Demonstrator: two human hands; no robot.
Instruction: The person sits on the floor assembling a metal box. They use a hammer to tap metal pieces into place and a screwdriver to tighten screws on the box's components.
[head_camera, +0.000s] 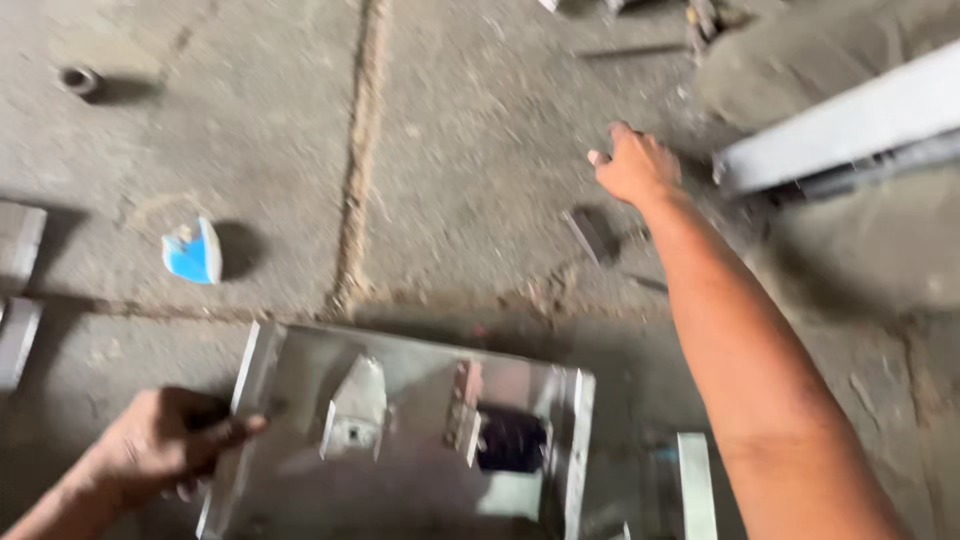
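A grey metal bracket plate (420, 480) with raised side flanges and small welded tabs lies on the concrete floor at the bottom centre. My left hand (165, 440) grips its left flange. My right hand (635, 165) reaches far out across the floor, fingers curled, near a long grey metal bar (850, 125); whether it holds anything is unclear. A small flat metal piece (585, 235) lies just below that hand.
A crumpled blue and white wrapper (195, 252) lies at left. A metal nut (78, 78) sits at top left. Grey metal pieces (18, 285) rest at the left edge, and a metal strip (697, 485) beside the plate. A crack (355, 170) runs down the floor.
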